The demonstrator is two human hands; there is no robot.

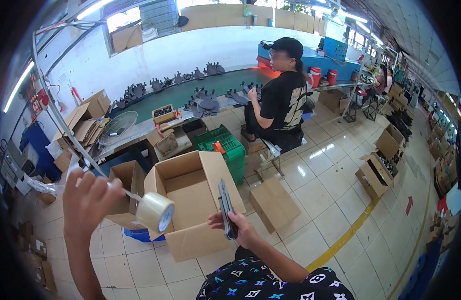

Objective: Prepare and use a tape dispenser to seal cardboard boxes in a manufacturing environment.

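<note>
On a tiled factory floor [320, 185], beside a green conveyor belt [190, 90]: I see the left hand [88, 200] raised w/ fingers clenched on the free end of a strip of clear tape, the roll of packing tape [155, 211] hanging just beside it at the strip's other end. The roll sits in front of the near-left corner of an open cardboard box [193, 200], flaps up, its inside looks bare from here. Right hand [238, 227] is lower & to the right, fingers grasping a box cutter [226, 207] held upright, its top end over the box's right flap.

A second, smaller open carton [126, 187] stands touching the big box on its left. A flat piece of cardboard [274, 202] lies on the floor just right of the box. Behind the box is a green plastic crate [225, 147] w/ an orange-handled tool on top.

Further back, a co-worker in a black cap & black T-shirt [283, 100] sits facing the belt, which carries dark shoe parts [203, 102] in clusters. A wire fan guard [118, 127] & folded cartons rest on the surface at left of the belt. More open cartons [378, 167] stand along a yellow floor line [345, 237] at right. My view's lower edge shows the wearer's dark patterned clothing [275, 282].
</note>
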